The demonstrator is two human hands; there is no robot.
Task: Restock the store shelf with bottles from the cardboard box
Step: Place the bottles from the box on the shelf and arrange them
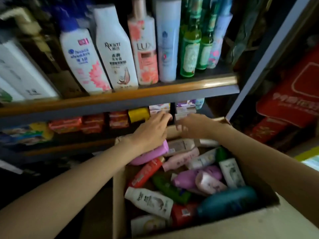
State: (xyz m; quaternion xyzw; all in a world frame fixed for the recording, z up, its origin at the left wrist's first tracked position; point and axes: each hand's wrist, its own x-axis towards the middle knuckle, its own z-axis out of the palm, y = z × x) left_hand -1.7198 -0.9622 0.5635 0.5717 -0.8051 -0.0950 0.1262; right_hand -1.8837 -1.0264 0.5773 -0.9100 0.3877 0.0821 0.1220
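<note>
An open cardboard box (241, 223) sits low in front of me, full of several bottles lying on their sides: a pink one (150, 156), a red one (146, 171), a teal one (227, 202), white, green and purple ones. My left hand (151, 130) reaches over the box's far left corner, fingers fairly straight, just above the pink bottle. My right hand (191, 125) is at the box's far edge with fingers curled; whether it holds anything is hidden. Above, the shelf (120, 97) carries upright bottles, among them a LUX bottle (145, 49).
The lower shelf (69, 145) behind my hands holds red, yellow and white soap packs. Red cartons (290, 100) are stacked to the right, past a grey upright post (269, 54). Green glass bottles (191, 49) stand at the upper shelf's right end.
</note>
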